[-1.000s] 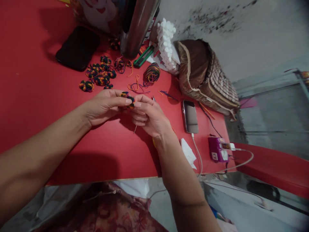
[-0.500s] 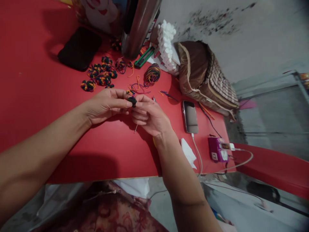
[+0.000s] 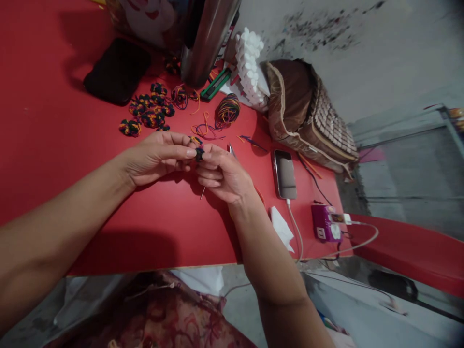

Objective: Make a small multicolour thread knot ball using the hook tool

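Over the red table (image 3: 54, 140) my two hands meet at a small multicoloured crochet piece (image 3: 198, 152). My left hand (image 3: 155, 157) pinches it from the left between thumb and fingers. My right hand (image 3: 223, 174) pinches it from the right and also grips a thin metal crochet hook (image 3: 202, 193), whose end sticks out below the fingers. Yarn runs from the piece to a multicoloured yarn ball (image 3: 228, 109) farther back. A pile of several finished crochet pieces (image 3: 149, 110) lies behind my left hand.
A black pouch (image 3: 118, 71) and a steel flask (image 3: 205, 38) stand at the back. A brown bag (image 3: 308, 113) sits at the right. A phone (image 3: 285, 175) on a cable, a purple power strip (image 3: 326, 223) and a white tissue (image 3: 282, 228) lie near the table's front edge.
The crochet piece has been turned and drawn in between my fingertips, so less of it shows. Both hands stay in nearly the same place.
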`<state>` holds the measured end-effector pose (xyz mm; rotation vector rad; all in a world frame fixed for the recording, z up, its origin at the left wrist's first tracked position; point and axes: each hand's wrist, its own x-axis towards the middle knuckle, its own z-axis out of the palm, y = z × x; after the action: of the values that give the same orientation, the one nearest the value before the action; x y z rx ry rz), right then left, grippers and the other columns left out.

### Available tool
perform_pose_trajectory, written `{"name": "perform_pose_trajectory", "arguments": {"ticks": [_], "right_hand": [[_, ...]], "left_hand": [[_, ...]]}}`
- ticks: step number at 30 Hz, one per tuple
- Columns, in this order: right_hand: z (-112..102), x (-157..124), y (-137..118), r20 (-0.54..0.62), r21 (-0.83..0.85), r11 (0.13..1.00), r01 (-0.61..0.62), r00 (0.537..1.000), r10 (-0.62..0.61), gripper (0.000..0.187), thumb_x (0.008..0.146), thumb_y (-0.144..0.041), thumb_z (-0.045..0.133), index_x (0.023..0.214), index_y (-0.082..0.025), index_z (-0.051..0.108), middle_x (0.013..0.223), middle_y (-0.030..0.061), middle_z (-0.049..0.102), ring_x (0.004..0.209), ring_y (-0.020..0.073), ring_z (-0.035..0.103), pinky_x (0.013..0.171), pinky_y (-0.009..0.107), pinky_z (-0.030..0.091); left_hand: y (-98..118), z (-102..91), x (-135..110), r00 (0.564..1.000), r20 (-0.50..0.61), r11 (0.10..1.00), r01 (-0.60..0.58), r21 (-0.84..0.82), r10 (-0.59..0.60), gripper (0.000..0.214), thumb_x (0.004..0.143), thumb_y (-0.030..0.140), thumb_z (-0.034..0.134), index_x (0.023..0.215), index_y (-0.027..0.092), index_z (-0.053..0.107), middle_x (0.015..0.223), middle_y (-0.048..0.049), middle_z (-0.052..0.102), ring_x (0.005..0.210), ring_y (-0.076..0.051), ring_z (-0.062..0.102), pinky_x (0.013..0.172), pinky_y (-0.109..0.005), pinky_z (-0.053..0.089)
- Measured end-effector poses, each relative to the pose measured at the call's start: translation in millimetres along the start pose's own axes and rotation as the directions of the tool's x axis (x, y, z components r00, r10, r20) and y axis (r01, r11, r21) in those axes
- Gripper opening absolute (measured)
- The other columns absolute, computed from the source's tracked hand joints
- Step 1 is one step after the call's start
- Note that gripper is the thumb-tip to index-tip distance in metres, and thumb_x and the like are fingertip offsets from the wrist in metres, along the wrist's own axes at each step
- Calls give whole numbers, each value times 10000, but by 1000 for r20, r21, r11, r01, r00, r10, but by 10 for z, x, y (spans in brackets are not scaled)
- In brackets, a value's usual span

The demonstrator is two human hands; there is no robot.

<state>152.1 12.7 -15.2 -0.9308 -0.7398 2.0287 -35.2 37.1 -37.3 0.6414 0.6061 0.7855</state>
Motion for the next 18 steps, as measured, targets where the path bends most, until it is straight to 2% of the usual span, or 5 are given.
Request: {"name": "perform_pose_trajectory", "arguments": {"ticks": [5,10,15,18], "right_hand": [[0,11,3,10,45,999,-7,1000,6,307,754,-237,857,771,-194,553,580,-137,422,447,-3,169,399,128,175],[-3,13,-2,0,71,997,-10,1000,10,291,752,-218,834,778,-184,546,601,-117,504,440,-13,213,398,120,189],[6,-7,-17,28,6,999,-31,999,31,303,737,-257,870,836,-175,595,541,-158,398,434,-6,157,377,124,148],[14,-26,-15,-24,-32,999,-28,999,27,341,749,-278,885,807,-205,558,521,-173,340,427,0,135,377,129,122]], "left_hand": [[12,29,2,997,-75,996,-39,-81,33,215,693,227,977,806,104,840,815,-63,776,696,-109,691,660,-192,603],[23,29,4,999,-44,995,-10,-100,6,145,697,113,935,782,97,820,735,-46,757,635,-111,709,665,-200,640],[20,20,4,998,-65,998,10,-59,-14,170,678,132,953,757,99,806,694,-34,739,599,-102,693,644,-193,643],[23,23,4,997,-73,1000,25,-11,-26,213,629,165,992,739,114,817,703,-31,747,600,-101,691,640,-194,644]]}}
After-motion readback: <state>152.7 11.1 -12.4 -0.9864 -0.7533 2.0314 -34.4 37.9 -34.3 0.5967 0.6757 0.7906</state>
